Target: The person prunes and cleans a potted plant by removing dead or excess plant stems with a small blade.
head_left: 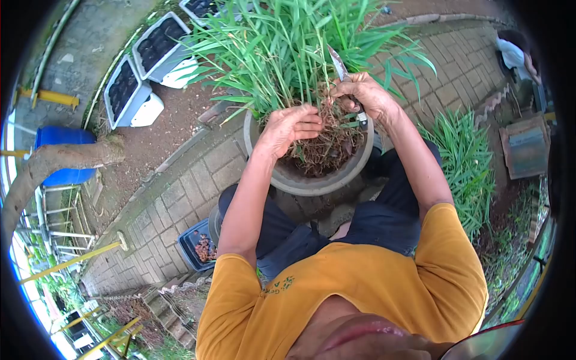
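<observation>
A round grey pot point(312, 189) stands between the knees, with dark soil and a mass of tangled brown roots point(324, 149) inside it. Out of it grows a tall clump of narrow-leaved green plants point(294, 45). My left hand point(290, 128) has its fingers curled into the base of the stems and roots, at the left of the pot. In my right hand point(367, 96) is a knife point(339, 65), blade pointing up and away, the dark handle's end showing below the palm. The thumb and fingers of that hand are close against the roots.
A blue tray point(191, 249) with small reddish pieces sits on the brick paving at the left. Grey planter boxes point(128, 93) line the upper left, near a blue barrel point(69, 156) and a bent trunk point(66, 157). More leafy plants point(462, 171) lie at the right.
</observation>
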`<state>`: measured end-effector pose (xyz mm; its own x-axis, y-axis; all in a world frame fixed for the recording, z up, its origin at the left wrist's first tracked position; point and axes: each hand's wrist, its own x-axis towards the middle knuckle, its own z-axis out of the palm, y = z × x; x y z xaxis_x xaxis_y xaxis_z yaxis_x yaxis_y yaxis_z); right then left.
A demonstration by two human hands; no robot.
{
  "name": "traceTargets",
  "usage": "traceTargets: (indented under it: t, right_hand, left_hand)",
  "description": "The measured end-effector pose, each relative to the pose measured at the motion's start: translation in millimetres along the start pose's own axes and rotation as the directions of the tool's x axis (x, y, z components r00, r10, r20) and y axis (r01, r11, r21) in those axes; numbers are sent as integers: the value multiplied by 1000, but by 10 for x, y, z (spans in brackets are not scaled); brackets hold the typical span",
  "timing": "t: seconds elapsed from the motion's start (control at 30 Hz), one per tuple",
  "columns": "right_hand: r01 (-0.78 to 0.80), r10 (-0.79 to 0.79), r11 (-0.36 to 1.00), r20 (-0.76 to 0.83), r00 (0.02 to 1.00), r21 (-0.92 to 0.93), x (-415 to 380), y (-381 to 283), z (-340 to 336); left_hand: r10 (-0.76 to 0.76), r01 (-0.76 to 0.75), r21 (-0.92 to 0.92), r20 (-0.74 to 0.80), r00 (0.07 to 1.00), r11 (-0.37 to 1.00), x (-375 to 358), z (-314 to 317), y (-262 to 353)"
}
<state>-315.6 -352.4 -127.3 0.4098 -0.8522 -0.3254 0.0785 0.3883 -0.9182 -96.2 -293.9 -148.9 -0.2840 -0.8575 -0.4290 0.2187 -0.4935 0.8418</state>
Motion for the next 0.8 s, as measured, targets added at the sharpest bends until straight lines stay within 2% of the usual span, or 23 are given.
traceTargets:
  t: [0.03,0.07,0.1,0.2,0.33,0.43,0.47,0.5,0.57,0.67,0.7,0.73,0.8]
  right_hand:
    - [23,-24,999,25,999,35,42,-49,73]
    - [35,-34,999,34,999,-22,116,-41,133]
    - [44,-39,994,43,998,-102,156,-64,212]
    - [113,-100,966,68,993,-231,355,22,392]
    - [99,-101,971,6,995,-215,479,111,467]
    - [81,-101,978,-97,990,-192,561,161,508]
    - [34,-54,980,-95,994,-195,521,96,554]
    - [84,-94,973,-33,995,-213,538,129,580]
    - [105,-111,965,-9,994,-241,574,205,651]
    - [213,-229,972,-206,952,-96,557,75,685]
    - [350,-358,934,-265,895,-77,557,24,625]
    - [341,-363,932,-325,873,-125,540,-50,563]
    - [329,-406,910,-393,825,-251,490,-89,444]
  left_hand:
    - [2,2,-88,46,999,996,-44,18,108]
    - [8,7,-171,90,996,985,-71,7,187]
    - [77,-60,-179,90,993,982,-36,-52,152]
    - [110,-108,39,-46,993,993,29,-197,127]
    - [47,-28,165,-112,993,986,159,-424,13]
    - [11,-7,200,-20,1000,980,231,-416,3]
    - [-4,6,173,-16,1000,985,218,-371,31]
    - [2,0,156,-8,1000,988,279,-362,36]
    - [-4,5,101,-7,1000,995,314,-338,-52]
    - [15,-14,78,-16,1000,997,388,-393,-109]
    - [28,-26,68,-22,999,997,399,-411,-123]
    - [25,-24,103,-14,1000,994,377,-411,-100]
    - [46,-44,62,-34,998,997,377,-405,-93]
